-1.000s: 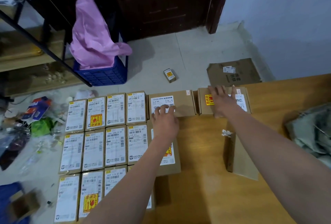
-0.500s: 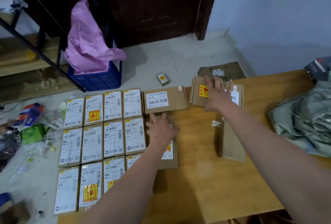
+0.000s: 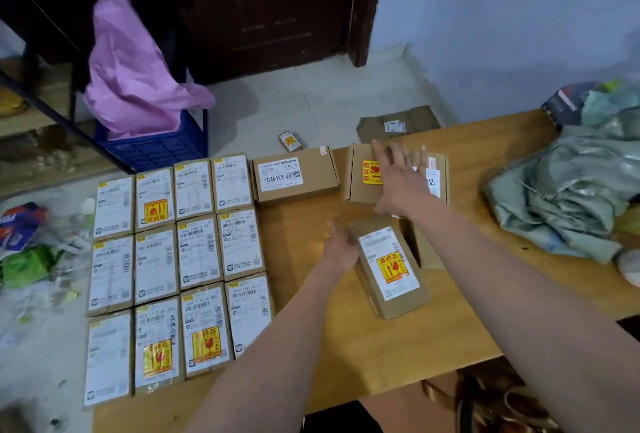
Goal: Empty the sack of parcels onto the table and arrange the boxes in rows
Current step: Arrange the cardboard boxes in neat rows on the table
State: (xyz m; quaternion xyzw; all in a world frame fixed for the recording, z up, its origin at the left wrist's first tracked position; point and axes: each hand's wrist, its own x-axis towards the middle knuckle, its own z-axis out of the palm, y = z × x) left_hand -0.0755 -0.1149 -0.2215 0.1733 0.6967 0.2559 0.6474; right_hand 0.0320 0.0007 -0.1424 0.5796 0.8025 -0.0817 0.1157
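Several labelled cardboard boxes [image 3: 199,252] lie in neat rows on the left part of the wooden table [image 3: 363,356]. A wider box marked 12V4A-5525 [image 3: 294,174] continues the back row. My right hand [image 3: 401,179] lies flat, fingers spread, on a box with a yellow sticker [image 3: 360,173] at the back. My left hand [image 3: 341,252] grips the left edge of a long box with a fragile sticker [image 3: 389,266], which lies skewed mid-table. Another brown box [image 3: 424,249] lies partly under my right forearm. The crumpled grey-green sack [image 3: 568,190] lies at the right.
On the floor beyond the table are a blue crate [image 3: 156,148] with a pink bag [image 3: 135,72], a small box [image 3: 290,141] and flattened cardboard [image 3: 398,124]. Litter lies at the left. A dark door stands behind. A dark packet [image 3: 564,103] lies at the sack's far end.
My left hand has drawn the long fragile-sticker box away from the rows, to the right and toward me, turning it askew. My right hand stays on the back box.
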